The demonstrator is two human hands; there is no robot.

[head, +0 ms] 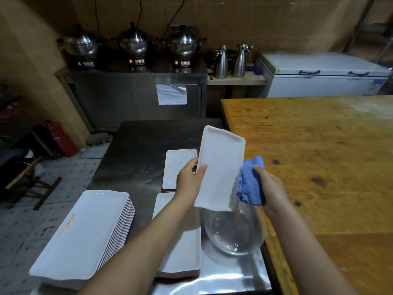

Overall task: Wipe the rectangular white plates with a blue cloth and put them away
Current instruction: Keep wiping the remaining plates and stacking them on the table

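Head view: left hand grips a tilted, glossy white rectangular plate; right hand clutches a bunched blue cloth.

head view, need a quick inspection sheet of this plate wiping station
Surface: steel table carries the plates and the bowl; wooden table stands beside it on the right.
Job's things: white plate held tilted above the steel table; blue cloth at its right edge; tall plate stack front left; far stack behind the left hand; near stack under the left forearm.
Clutter: clear glass bowl below the held plate.
Hands: left hand grips the plate's left edge; right hand grips the cloth.
Cables: black cords run up the wall above the steel pots.
Surroundings: chest freezer, steel jugs, red fire extinguisher on the floor.
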